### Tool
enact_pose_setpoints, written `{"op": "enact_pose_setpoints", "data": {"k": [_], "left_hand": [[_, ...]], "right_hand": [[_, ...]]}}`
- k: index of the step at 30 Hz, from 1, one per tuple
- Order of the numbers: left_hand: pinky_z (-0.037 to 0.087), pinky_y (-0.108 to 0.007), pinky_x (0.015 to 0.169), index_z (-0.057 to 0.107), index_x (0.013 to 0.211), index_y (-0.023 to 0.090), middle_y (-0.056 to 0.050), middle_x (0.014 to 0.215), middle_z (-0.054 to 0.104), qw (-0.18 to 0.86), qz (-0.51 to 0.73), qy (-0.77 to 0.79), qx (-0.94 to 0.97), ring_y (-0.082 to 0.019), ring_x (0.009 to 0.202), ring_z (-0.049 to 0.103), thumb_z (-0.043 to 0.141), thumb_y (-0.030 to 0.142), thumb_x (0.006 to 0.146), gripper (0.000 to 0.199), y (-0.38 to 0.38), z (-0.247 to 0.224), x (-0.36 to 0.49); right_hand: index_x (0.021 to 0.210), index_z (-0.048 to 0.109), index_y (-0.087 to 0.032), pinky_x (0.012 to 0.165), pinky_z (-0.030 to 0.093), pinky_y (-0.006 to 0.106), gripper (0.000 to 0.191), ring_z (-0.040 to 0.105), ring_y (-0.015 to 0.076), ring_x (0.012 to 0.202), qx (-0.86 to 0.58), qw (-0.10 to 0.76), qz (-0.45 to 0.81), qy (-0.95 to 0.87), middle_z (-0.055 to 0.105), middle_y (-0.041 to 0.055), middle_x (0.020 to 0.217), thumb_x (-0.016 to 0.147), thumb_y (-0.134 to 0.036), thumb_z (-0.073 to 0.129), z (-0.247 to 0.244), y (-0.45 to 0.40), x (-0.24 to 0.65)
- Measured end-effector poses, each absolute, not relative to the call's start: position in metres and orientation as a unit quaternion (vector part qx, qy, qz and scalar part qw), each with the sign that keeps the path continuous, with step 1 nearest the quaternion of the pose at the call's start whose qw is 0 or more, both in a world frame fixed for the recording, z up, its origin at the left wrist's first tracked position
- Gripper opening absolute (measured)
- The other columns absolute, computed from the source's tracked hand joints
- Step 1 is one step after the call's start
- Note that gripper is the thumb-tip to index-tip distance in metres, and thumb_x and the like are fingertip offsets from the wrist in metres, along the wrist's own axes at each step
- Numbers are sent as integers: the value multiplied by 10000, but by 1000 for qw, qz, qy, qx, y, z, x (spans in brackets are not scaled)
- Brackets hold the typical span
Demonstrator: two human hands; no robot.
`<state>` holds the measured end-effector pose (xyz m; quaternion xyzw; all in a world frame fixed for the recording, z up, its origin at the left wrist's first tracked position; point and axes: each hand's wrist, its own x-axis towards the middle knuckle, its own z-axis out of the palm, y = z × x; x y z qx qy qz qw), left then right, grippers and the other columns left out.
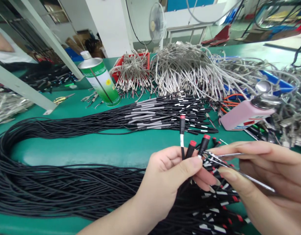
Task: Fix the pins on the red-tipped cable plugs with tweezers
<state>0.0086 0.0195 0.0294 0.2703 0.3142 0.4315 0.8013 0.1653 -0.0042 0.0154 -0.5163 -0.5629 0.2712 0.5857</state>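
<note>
My left hand (175, 173) pinches a few black cable connectors (203, 145) with red end caps between thumb and fingers. One thin cable with a red-capped plug (182, 125) and a white label stands up beside them. In my right hand (265, 182) is a pair of slim metal tweezers (253, 179), gripped between thumb and fingers. The left end of this tool is at the held connectors; whether it touches them I cannot tell. Beneath both hands lie many more red-capped cable ends (221, 209), partly hidden.
A thick loop of black cables (55, 186) curves across the green table (79, 150). Behind it are a green-and-white can (101, 81), a red bin (117, 73) and heaped grey wires (187, 65). A pink pump bottle (245, 116) stands at right. Gold-handled cutters (63, 98) lie near a post.
</note>
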Motion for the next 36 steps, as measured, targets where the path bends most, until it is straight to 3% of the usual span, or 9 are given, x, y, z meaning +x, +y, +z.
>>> {"op": "enact_pose_setpoints", "data": {"k": [9,17,22,26,31,36], "left_hand": [[481,-210,609,690,786,133,-21,651,691,805,420,317,273,-86,560,596,663,258,841,140,19,30,10],[387,-311,953,760,961,175,-46,967,699,740,428,392,341,-171,954,578,706,244,780,201,23,27,8],[423,-240,857,760,920,189,-18,899,721,769,433,366,296,-117,866,585,779,245,723,206,22,29,8],[431,-198,702,700,787,165,29,703,658,764,451,373,271,-62,641,532,813,167,661,169,23,32,7],[415,-199,613,648,723,153,19,619,630,767,429,395,268,-75,586,534,805,180,664,170,24,33,8],[422,-198,617,660,695,144,26,616,624,746,424,420,295,-68,590,528,810,165,650,158,22,32,10]], "right_hand": [[1002,613,-312,803,608,257,333,675,169,884,-514,585,248,-576,709,-11,984,752,-108,694,15,-5,163],[961,617,-282,756,627,273,352,697,187,794,-545,602,248,-528,716,6,908,668,-155,764,18,-2,165],[988,619,-283,703,619,254,343,683,174,776,-556,617,280,-480,709,5,892,694,-156,743,27,0,153],[1149,591,-341,735,583,261,447,661,168,841,-540,635,251,-492,683,-13,907,754,-163,707,28,4,146],[926,676,-335,726,547,216,121,625,134,844,-501,514,236,-655,672,-26,918,875,-253,603,21,16,162],[930,690,-355,739,533,140,124,649,89,869,-481,509,326,-635,687,-60,940,905,-308,577,17,23,171]]}}
